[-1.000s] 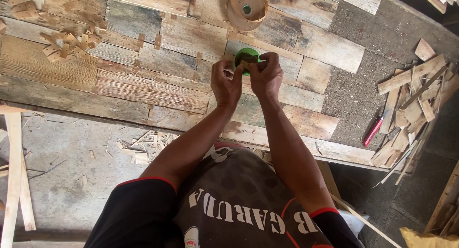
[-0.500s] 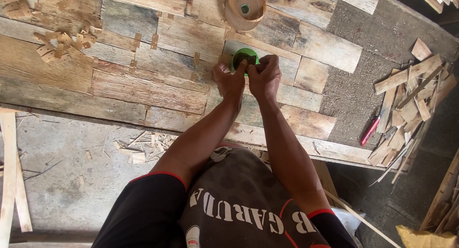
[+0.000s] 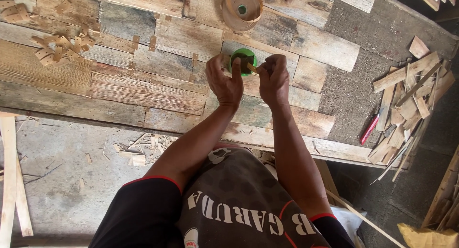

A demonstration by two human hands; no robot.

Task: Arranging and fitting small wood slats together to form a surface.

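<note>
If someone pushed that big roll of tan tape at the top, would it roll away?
Probably not: the tan tape roll seems to lie flat on the wooden boards, so it would likely slide. Stood on edge, its round shape could roll. Its loose-looking coils suggest it may flex or unwind when lifted.

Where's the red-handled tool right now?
In the head view, the red-handled tool lies far right on the board's gritty bare patch, beside the pile of wood scraps, well away from both hands.

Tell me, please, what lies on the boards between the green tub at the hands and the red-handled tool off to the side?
In the head view, only bare boards and a rough dark patch of the panel lie between the green tub and the red-handled tool.
</note>
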